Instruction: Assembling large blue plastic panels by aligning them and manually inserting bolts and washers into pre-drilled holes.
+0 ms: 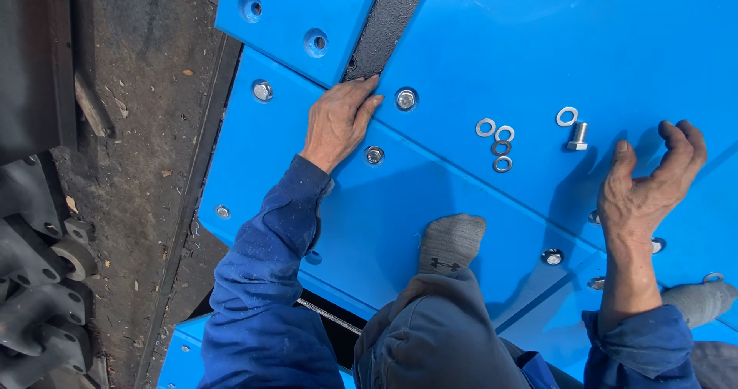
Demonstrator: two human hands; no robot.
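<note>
My left hand [338,120] lies flat on a bright blue panel [538,43], its fingertips at the edge of a dark gap between panels, beside a seated bolt [406,99]. Another bolt head [374,155] sits just right of that wrist. My right hand [646,185] hovers over the panel with fingers curled and apart, holding nothing that I can see. Several loose washers [498,143] and a loose bolt [578,136] with one washer [567,116] lie between the hands.
My grey-socked foot [451,241] rests on the lower blue panel [369,220]. Empty bolt holes [315,42] dot the upper left panel. Dirty ground [146,128] and dark metal parts [38,281] lie to the left.
</note>
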